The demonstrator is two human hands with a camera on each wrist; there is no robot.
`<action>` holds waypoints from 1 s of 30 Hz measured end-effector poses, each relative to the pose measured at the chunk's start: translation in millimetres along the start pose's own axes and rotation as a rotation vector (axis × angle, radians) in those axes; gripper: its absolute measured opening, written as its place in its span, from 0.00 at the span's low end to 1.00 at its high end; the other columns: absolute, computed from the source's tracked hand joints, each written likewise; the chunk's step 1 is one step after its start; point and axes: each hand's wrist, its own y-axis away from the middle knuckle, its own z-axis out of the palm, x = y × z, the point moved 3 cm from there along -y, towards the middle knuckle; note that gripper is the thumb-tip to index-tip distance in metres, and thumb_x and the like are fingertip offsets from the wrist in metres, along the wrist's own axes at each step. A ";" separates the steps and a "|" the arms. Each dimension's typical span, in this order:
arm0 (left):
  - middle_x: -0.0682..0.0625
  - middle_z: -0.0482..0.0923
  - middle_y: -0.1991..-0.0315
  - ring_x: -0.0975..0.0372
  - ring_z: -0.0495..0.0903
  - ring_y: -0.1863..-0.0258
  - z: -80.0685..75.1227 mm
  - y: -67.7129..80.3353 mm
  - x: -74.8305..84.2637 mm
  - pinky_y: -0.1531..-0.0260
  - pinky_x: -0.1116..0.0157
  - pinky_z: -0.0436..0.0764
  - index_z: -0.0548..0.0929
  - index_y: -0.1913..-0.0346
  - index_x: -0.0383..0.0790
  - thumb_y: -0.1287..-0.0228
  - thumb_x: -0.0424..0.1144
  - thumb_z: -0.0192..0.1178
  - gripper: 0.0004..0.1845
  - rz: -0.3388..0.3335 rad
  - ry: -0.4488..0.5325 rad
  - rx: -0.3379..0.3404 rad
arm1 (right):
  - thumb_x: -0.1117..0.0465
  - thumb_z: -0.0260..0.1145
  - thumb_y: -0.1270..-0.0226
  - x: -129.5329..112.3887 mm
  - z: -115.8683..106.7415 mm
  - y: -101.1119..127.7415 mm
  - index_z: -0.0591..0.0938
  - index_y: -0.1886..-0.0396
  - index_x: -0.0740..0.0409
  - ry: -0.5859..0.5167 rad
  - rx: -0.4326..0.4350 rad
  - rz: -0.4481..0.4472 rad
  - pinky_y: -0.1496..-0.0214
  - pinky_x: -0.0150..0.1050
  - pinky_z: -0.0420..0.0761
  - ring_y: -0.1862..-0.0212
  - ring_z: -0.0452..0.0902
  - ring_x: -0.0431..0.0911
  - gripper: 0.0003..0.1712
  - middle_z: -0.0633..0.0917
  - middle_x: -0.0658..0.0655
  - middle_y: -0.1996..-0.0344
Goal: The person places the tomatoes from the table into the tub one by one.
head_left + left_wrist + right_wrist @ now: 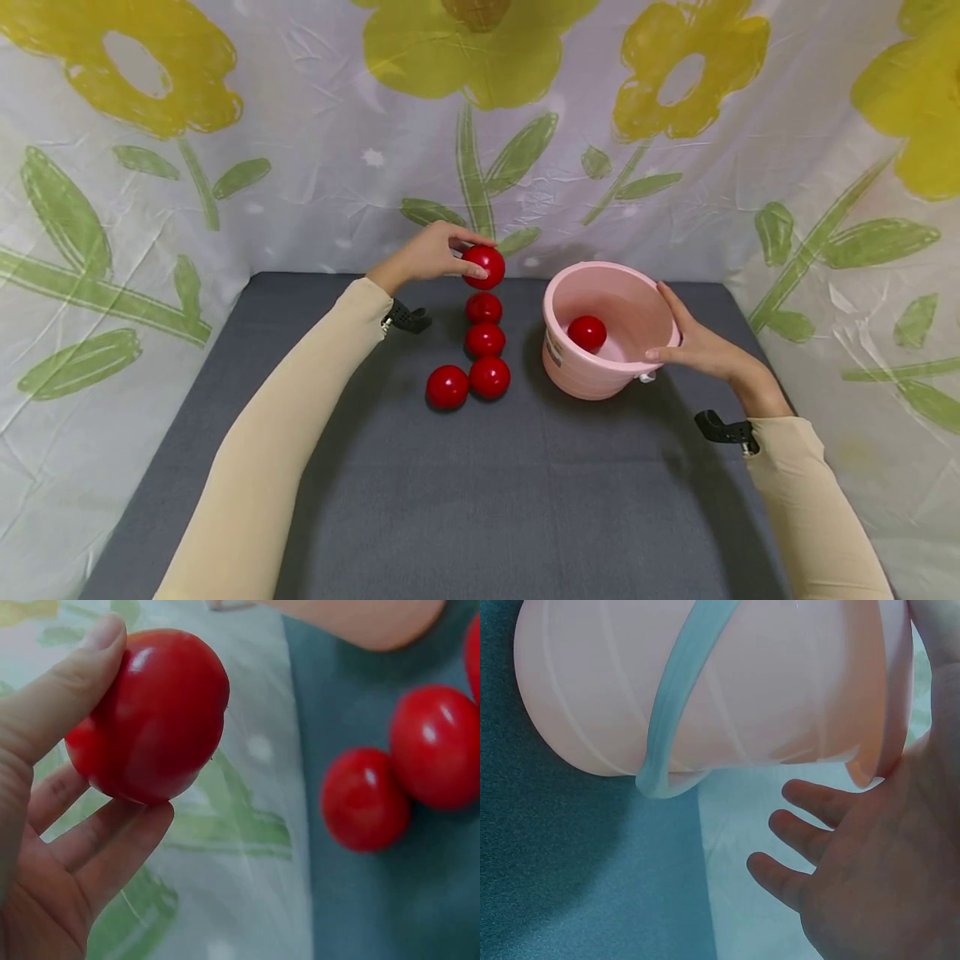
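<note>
My left hand [431, 252] pinches a glossy red tomato [487, 265] between thumb and fingers at the back of the table. In the left wrist view the tomato [161, 716] looks slightly lobed. Several more tomatoes [485, 340] lie in a column below it, with another tomato [447, 387] beside the column's near end. To the right stands a pink bucket [581, 377] with one tomato [587, 334] inside. My right hand [701, 343] holds the bucket's right rim with thumb and index finger; its other fingers [780, 881] extend free of the wall.
A dark grey cloth covers the table [465, 508]. Behind and at both sides hangs a pale curtain [315, 167] printed with yellow flowers. The bucket's pale handle [676, 705] hangs down along its outside. Black straps circle both wrists.
</note>
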 end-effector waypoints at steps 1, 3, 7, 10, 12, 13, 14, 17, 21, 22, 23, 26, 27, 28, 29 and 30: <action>0.49 0.81 0.40 0.56 0.84 0.48 0.8 -3.6 4.8 0.56 0.61 0.83 0.82 0.39 0.50 0.43 0.46 0.73 0.27 0.006 0.002 -0.002 | 0.57 0.71 0.40 0.2 0.2 0.0 0.26 0.21 0.44 0.000 0.001 0.000 0.29 0.70 0.62 0.24 0.45 0.63 0.69 0.37 0.62 0.20; 0.49 0.81 0.40 0.57 0.84 0.48 2.5 -11.4 13.8 0.53 0.61 0.85 0.83 0.39 0.50 0.43 0.45 0.73 0.26 0.030 0.029 -0.009 | 0.57 0.71 0.40 0.6 0.7 0.0 0.26 0.21 0.43 0.005 0.003 0.003 0.29 0.70 0.61 0.24 0.45 0.63 0.68 0.37 0.62 0.20; 0.51 0.81 0.39 0.59 0.84 0.48 6.8 -26.9 32.7 0.51 0.62 0.84 0.83 0.40 0.51 0.44 0.46 0.73 0.26 0.072 0.032 -0.021 | 0.59 0.70 0.40 1.0 1.4 -0.3 0.27 0.21 0.43 0.007 0.002 0.006 0.28 0.70 0.60 0.24 0.44 0.63 0.68 0.38 0.63 0.20; 0.51 0.81 0.39 0.59 0.84 0.48 10.9 -38.2 48.0 0.51 0.63 0.84 0.83 0.40 0.51 0.44 0.47 0.73 0.27 0.099 0.016 -0.033 | 0.58 0.70 0.39 0.5 1.2 0.4 0.26 0.21 0.43 0.004 -0.001 0.008 0.29 0.70 0.60 0.24 0.44 0.63 0.68 0.37 0.62 0.20; 0.52 0.81 0.39 0.59 0.83 0.47 14.2 -45.2 58.0 0.51 0.64 0.84 0.83 0.40 0.52 0.44 0.47 0.73 0.27 0.110 0.010 -0.040 | 0.58 0.70 0.39 -0.2 0.6 1.0 0.26 0.21 0.42 0.002 0.000 0.011 0.29 0.70 0.61 0.24 0.44 0.63 0.68 0.38 0.62 0.20; 0.52 0.81 0.39 0.59 0.83 0.46 16.1 -48.1 62.8 0.50 0.64 0.85 0.83 0.39 0.52 0.43 0.47 0.73 0.27 0.116 0.010 -0.042 | 0.57 0.70 0.39 -0.8 0.4 1.1 0.26 0.21 0.42 0.000 0.000 0.010 0.29 0.70 0.62 0.24 0.44 0.63 0.68 0.38 0.62 0.20; 0.51 0.81 0.39 0.59 0.83 0.46 18.3 -51.0 67.4 0.50 0.65 0.85 0.83 0.40 0.52 0.43 0.46 0.73 0.26 0.122 0.021 -0.043 | 0.57 0.70 0.39 -1.1 0.2 0.8 0.26 0.21 0.41 0.000 -0.002 0.008 0.29 0.70 0.62 0.24 0.44 0.63 0.68 0.38 0.62 0.20; 0.50 0.80 0.38 0.58 0.83 0.46 26.8 -58.2 79.2 0.52 0.65 0.85 0.82 0.39 0.49 0.42 0.44 0.72 0.26 0.133 0.060 -0.059 | 0.56 0.70 0.39 -2.3 0.2 0.4 0.26 0.21 0.42 0.002 -0.006 0.002 0.29 0.70 0.62 0.24 0.44 0.64 0.68 0.38 0.62 0.20; 0.49 0.80 0.38 0.58 0.83 0.45 41.5 -67.4 93.5 0.52 0.66 0.86 0.81 0.38 0.46 0.42 0.42 0.72 0.27 0.152 0.111 -0.089 | 0.58 0.70 0.39 -1.1 -0.3 2.0 0.26 0.21 0.44 0.002 -0.011 0.010 0.29 0.71 0.60 0.24 0.42 0.64 0.68 0.36 0.62 0.20; 0.49 0.80 0.38 0.58 0.83 0.45 45.2 -69.6 97.0 0.52 0.66 0.85 0.81 0.38 0.46 0.41 0.42 0.72 0.27 0.155 0.120 -0.097 | 0.59 0.70 0.39 -0.3 -0.7 2.4 0.26 0.21 0.44 0.002 -0.010 0.012 0.29 0.71 0.60 0.24 0.42 0.64 0.68 0.36 0.62 0.20; 0.49 0.80 0.38 0.59 0.83 0.45 48.6 -72.0 100.3 0.51 0.66 0.85 0.81 0.37 0.47 0.41 0.42 0.71 0.27 0.158 0.123 -0.102 | 0.58 0.70 0.40 0.2 -0.9 2.5 0.26 0.21 0.43 0.001 -0.008 0.017 0.29 0.71 0.61 0.24 0.43 0.64 0.68 0.37 0.62 0.20; 0.49 0.80 0.38 0.59 0.83 0.46 58.1 -77.4 109.5 0.50 0.67 0.85 0.81 0.37 0.45 0.41 0.41 0.71 0.27 0.173 0.135 -0.115 | 0.56 0.70 0.40 1.4 -1.8 1.7 0.26 0.21 0.43 0.002 -0.008 0.018 0.30 0.71 0.62 0.24 0.44 0.63 0.68 0.38 0.62 0.20; 0.48 0.80 0.38 0.59 0.83 0.46 61.5 -79.1 112.1 0.50 0.67 0.85 0.81 0.37 0.45 0.40 0.40 0.71 0.26 0.182 0.139 -0.121 | 0.55 0.71 0.40 1.7 -1.8 0.9 0.26 0.21 0.42 0.003 -0.008 0.020 0.30 0.71 0.63 0.25 0.45 0.63 0.68 0.39 0.62 0.20; 0.48 0.80 0.38 0.59 0.83 0.46 65.1 -80.8 114.4 0.49 0.68 0.84 0.81 0.37 0.44 0.40 0.39 0.71 0.26 0.193 0.140 -0.128 | 0.54 0.71 0.40 1.7 -1.6 0.3 0.27 0.21 0.42 0.004 -0.009 0.023 0.30 0.70 0.64 0.25 0.45 0.63 0.68 0.40 0.62 0.20; 0.48 0.80 0.38 0.59 0.83 0.46 68.8 -82.6 116.3 0.49 0.68 0.84 0.80 0.37 0.42 0.40 0.39 0.70 0.27 0.204 0.141 -0.135 | 0.54 0.71 0.40 1.7 -1.4 0.2 0.27 0.21 0.42 0.002 -0.011 0.024 0.30 0.70 0.64 0.25 0.45 0.63 0.68 0.40 0.62 0.20; 0.47 0.80 0.38 0.59 0.82 0.45 72.5 -83.9 118.6 0.48 0.68 0.84 0.80 0.37 0.42 0.40 0.39 0.71 0.27 0.211 0.139 -0.145 | 0.54 0.70 0.40 2.0 -1.4 0.2 0.27 0.21 0.43 0.003 -0.014 0.025 0.30 0.70 0.64 0.25 0.45 0.63 0.68 0.40 0.62 0.20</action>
